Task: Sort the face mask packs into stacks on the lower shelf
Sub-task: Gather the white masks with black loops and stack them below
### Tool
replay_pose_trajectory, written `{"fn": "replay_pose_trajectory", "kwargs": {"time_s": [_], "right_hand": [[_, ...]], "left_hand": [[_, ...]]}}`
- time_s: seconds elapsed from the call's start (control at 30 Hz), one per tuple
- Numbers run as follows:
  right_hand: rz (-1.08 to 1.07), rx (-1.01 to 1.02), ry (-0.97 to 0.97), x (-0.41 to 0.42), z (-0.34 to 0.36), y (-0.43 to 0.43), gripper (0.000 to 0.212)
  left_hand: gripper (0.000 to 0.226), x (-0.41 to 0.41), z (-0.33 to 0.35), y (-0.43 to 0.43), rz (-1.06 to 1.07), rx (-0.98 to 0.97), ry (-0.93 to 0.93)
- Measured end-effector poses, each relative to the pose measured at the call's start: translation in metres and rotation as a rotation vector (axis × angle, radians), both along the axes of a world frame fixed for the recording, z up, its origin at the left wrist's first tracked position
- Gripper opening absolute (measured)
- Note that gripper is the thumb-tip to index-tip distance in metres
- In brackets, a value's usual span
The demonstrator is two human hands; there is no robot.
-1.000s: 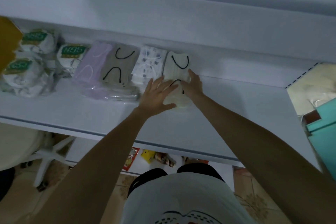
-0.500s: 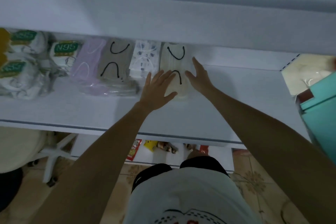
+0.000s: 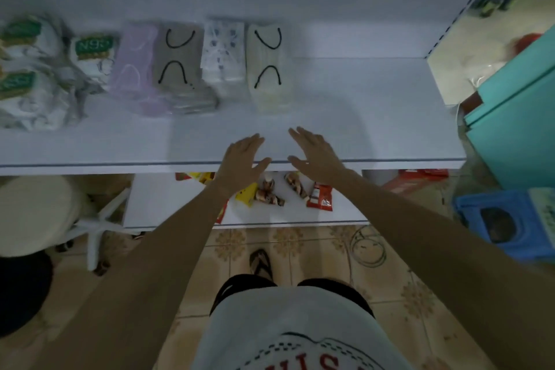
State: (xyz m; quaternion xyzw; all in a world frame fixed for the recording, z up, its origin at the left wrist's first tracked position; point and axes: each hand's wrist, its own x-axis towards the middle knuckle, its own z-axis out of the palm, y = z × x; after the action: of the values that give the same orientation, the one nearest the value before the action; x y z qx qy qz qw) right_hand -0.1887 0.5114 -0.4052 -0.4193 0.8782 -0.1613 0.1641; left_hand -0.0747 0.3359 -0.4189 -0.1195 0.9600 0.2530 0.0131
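Note:
Four stacks of face mask packs stand side by side on the white shelf [image 3: 360, 117]: a lilac stack [image 3: 135, 69], a grey-brown stack with black ear loops [image 3: 180, 66], a white patterned stack [image 3: 223, 54] and a cream stack with black loops [image 3: 270, 69]. N95 packs with green labels [image 3: 93, 51] lie in a loose heap at the left. My left hand [image 3: 243, 159] and my right hand [image 3: 315, 156] hover over the shelf's front edge, fingers apart, holding nothing, well short of the cream stack.
A lower shelf [image 3: 168, 204] beneath holds snack packets [image 3: 319, 195]. A teal box [image 3: 516, 117] stands at the right, with a blue stool [image 3: 504, 219] below it. A round pale stool [image 3: 33, 213] stands at the left on the tiled floor.
Both hands have let go of the cream stack and drawn back toward me to the shelf's front edge. The camera view has tilted down.

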Motion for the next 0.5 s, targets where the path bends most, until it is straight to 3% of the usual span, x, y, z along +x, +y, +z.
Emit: {"fn": "replay_pose_trajectory", "kwargs": {"time_s": [0.1, 0.3, 0.4, 0.5], "right_hand": [[0.084, 0.034, 0.032, 0.011, 0.01, 0.033, 0.063], [0.156, -0.093, 0.248, 0.011, 0.086, 0.097, 0.058], [0.18, -0.238, 0.339, 0.007, 0.143, 0.127, 0.055], [0.164, -0.432, 0.426, 0.005, 0.207, 0.154, 0.05]], "left_hand": [[0.056, 0.016, 0.007, 0.024, 0.024, 0.044, 0.001], [0.052, 0.026, 0.08, 0.085, 0.007, -0.024, 0.226], [0.062, 0.021, 0.137, 0.116, -0.08, -0.136, 0.419], [0.054, 0.011, 0.199, 0.14, -0.142, -0.259, 0.603]]}}
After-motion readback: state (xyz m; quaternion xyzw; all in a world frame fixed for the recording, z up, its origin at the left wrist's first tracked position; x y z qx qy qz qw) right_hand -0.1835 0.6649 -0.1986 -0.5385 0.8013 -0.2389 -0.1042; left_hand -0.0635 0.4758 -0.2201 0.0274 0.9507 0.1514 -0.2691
